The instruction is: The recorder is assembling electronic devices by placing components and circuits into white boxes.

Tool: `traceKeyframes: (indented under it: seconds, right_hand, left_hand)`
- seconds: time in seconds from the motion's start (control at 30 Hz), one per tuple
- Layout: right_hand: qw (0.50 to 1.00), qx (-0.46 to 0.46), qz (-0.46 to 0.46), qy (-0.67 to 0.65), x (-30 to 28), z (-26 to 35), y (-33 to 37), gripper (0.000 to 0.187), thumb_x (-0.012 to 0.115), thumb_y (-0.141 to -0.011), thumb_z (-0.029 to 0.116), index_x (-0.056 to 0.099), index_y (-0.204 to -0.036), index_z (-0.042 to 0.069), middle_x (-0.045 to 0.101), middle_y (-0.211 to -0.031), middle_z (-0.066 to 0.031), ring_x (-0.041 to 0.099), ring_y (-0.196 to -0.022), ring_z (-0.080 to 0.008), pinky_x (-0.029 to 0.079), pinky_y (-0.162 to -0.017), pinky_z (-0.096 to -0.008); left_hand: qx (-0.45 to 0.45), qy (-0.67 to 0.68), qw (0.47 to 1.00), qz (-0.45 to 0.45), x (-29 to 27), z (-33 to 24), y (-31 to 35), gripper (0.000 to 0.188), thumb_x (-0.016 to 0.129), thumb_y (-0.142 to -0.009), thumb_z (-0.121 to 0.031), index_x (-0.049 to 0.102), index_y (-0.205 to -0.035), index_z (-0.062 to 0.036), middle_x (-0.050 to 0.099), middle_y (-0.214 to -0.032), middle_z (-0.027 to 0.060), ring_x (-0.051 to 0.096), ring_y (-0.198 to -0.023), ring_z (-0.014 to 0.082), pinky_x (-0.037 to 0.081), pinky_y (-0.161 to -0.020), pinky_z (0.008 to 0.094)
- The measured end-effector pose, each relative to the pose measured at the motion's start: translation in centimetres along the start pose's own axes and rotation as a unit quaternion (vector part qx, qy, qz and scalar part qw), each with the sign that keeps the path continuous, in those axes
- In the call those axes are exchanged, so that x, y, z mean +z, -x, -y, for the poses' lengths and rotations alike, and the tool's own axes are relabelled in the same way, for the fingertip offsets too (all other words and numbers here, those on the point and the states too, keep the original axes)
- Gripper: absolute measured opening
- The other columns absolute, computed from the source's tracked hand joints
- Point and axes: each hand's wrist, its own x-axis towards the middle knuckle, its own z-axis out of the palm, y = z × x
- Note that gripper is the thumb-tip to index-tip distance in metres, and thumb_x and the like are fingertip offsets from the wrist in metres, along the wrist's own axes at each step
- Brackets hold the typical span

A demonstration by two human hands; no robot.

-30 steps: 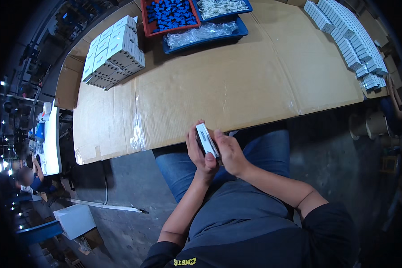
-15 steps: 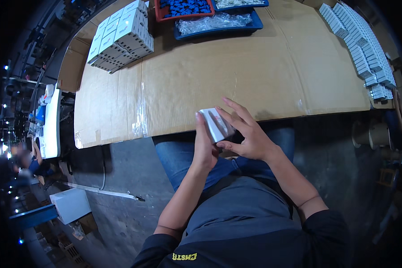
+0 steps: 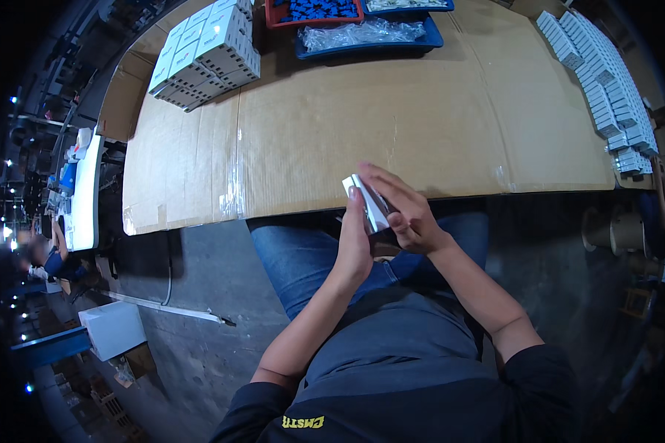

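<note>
A small white box (image 3: 377, 218) is tilted in front of me, just over the table's near edge. My left hand (image 3: 355, 247) is closed on its left side, with the thumb along the edge. My right hand (image 3: 412, 218) lies against the right face, its fingers stretched along the box and pressed close together. The palm and fingers of the right hand hide most of that face. Below the box are my lap and the front of the cardboard-covered table (image 3: 332, 148).
Stacked white boxes (image 3: 207, 52) stand at the table's back left. A red tray (image 3: 272, 16) of blue parts and a blue tray (image 3: 369, 50) of clear plastic bags sit at the back. Rows of white boxes (image 3: 602, 81) line the right side. A person (image 3: 55, 255) works far left.
The box has turned and shifted slightly right. My right hand has moved from spread fingers to lying flat along the box's side. My view has shifted slightly.
</note>
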Motion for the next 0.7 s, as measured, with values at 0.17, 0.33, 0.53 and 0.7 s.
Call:
traceKeyframes:
  seconds: [0.17, 0.33, 0.53, 0.7]
  right_hand:
    - [0.912, 0.324, -0.114, -0.223, 1.0, 3.5, -0.5, 0.058, 0.061, -0.106, 0.038, 0.050, -0.142, -0.005, 0.061, -0.131, -0.0159, 0.061, -0.117, -0.0185, 0.050, -0.097, -0.0317]
    - [0.835, 0.394, -0.130, -0.362, 3.0, 5.2, -1.0, 0.053, 0.063, -0.105, 0.031, 0.050, -0.143, -0.003, 0.065, -0.127, -0.0139, 0.061, -0.117, -0.0159, 0.050, -0.098, -0.0302]
    - [0.818, 0.396, -0.181, -0.376, 4.4, 6.1, -1.1, 0.051, 0.061, -0.107, 0.028, 0.051, -0.146, -0.002, 0.067, -0.122, -0.0072, 0.062, -0.109, -0.0116, 0.050, -0.095, -0.0261]
    - [0.828, 0.390, -0.199, -0.352, 4.7, 6.2, -0.3, 0.034, 0.052, -0.110, 0.031, 0.067, -0.116, 0.001, 0.066, -0.094, 0.0001, 0.057, -0.078, -0.0037, 0.048, -0.066, -0.0205]
  left_hand:
    - [0.306, -0.273, 0.911, 0.042, -1.8, 0.1, -1.2, 0.078, 0.048, -0.105, -0.046, 0.020, -0.163, -0.0010, 0.045, -0.149, 0.0162, 0.048, -0.134, 0.0236, 0.037, -0.114, 0.0378]
    - [0.420, -0.330, 0.844, 0.045, -3.3, 0.5, -2.1, 0.089, 0.056, -0.094, -0.049, 0.025, -0.159, 0.0032, 0.040, -0.150, 0.0180, 0.047, -0.132, 0.0262, 0.039, -0.111, 0.0399]
    - [0.474, -0.432, 0.766, -0.047, -3.5, 0.8, -2.7, 0.114, 0.045, -0.089, -0.086, 0.034, -0.152, 0.0083, 0.047, -0.145, 0.0233, 0.053, -0.129, 0.0321, 0.041, -0.109, 0.0436]
    - [0.450, -0.450, 0.771, -0.006, -3.2, -0.1, -2.4, 0.101, 0.054, -0.092, -0.074, 0.045, -0.145, 0.0109, 0.051, -0.138, 0.0289, 0.056, -0.124, 0.0400, 0.048, -0.100, 0.0454]
